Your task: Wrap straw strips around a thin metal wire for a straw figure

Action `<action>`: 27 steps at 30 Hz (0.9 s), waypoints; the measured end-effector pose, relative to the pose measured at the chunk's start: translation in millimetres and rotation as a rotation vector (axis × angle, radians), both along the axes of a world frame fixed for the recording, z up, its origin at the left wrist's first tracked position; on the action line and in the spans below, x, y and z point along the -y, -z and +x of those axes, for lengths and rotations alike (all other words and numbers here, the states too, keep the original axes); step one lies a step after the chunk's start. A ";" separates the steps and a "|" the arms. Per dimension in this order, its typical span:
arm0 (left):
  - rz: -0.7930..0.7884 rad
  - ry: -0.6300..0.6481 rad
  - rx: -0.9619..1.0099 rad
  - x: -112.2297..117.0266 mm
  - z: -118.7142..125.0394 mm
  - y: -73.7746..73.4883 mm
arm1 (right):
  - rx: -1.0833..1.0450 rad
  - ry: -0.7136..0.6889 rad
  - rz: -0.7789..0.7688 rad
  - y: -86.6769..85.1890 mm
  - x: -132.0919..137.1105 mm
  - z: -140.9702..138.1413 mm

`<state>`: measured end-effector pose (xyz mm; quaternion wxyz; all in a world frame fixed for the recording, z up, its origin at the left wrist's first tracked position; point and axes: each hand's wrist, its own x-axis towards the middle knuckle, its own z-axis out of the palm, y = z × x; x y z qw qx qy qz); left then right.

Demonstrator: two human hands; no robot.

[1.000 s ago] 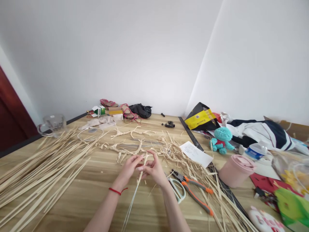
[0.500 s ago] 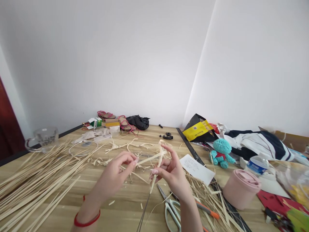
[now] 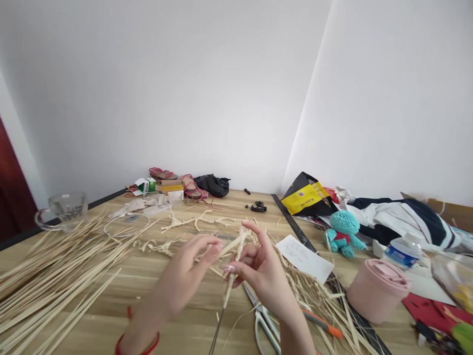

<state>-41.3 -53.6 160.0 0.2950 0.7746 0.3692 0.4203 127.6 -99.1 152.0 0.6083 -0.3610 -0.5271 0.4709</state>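
Observation:
My right hand [image 3: 258, 268] is closed round a thin stick wrapped in pale straw [image 3: 233, 268], held nearly upright above the wooden table [image 3: 155, 305]. A bare wire end [image 3: 216, 335] of the stick runs down toward the near edge. My left hand [image 3: 186, 278], with a red cord at the wrist, pinches a flat straw strip [image 3: 231, 244] that leads to the top of the stick. Both hands hover over the table, close together.
Long straw strips [image 3: 55, 276] cover the table's left side, loose scraps [image 3: 318, 301] the right. Scissors [image 3: 264, 320] and orange-handled pliers [image 3: 321, 325] lie below my right hand. A pink cup [image 3: 377, 291], teal crochet toy [image 3: 342, 231], white note [image 3: 305, 254], glass cup [image 3: 64, 209] and water bottle [image 3: 402, 249] stand around.
My hands have lifted from the tabletop and drawn toward me with the stick. My left hand has pulled the strip out sideways, then come back closer to the right hand.

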 end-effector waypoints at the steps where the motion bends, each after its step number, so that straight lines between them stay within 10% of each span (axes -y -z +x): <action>1: -0.035 0.061 0.016 3.5 8.6 -0.4 | 0.004 -0.013 0.000 0.5 -0.2 -1.5; 27: -0.256 0.356 -0.034 -3.1 -14.2 -8.3 | 0.002 -0.094 -0.023 1.3 -5.8 3.2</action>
